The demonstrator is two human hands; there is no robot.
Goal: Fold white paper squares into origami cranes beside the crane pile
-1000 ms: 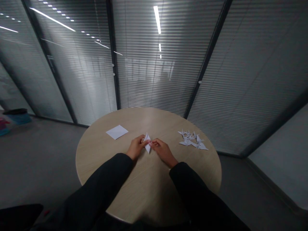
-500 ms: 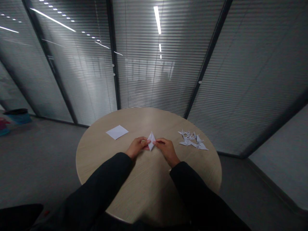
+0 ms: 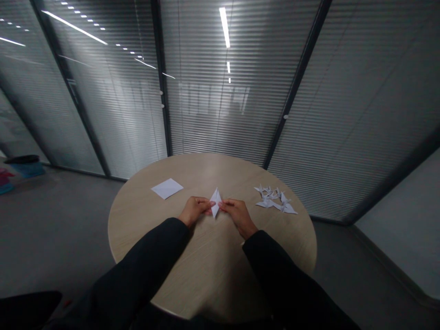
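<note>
Between my hands is a small white folded paper (image 3: 216, 201), a narrow diamond with a split running down from its top point. My left hand (image 3: 196, 210) pinches its left edge, thumb on the front face and fingers behind. On the opposite edge, my right hand (image 3: 238, 214) grips with thumb and fingertips. Both hands are over the middle of the round table; whether the paper touches the wood I cannot tell. The fingers behind the paper are partly hidden.
A flat stack or sheet of white paper (image 3: 167, 188) lies on the left of the wooden table (image 3: 199, 270). Several folded paper cranes (image 3: 275, 200) are clustered on the right. Glass panels with blinds (image 3: 220, 123) rise behind. Blue bins (image 3: 26, 167) stand on the floor, far left.
The diamond's lower point reaches slightly further down and looks a little longer and narrower. Both hands keep their hold with only small finger shifts.
</note>
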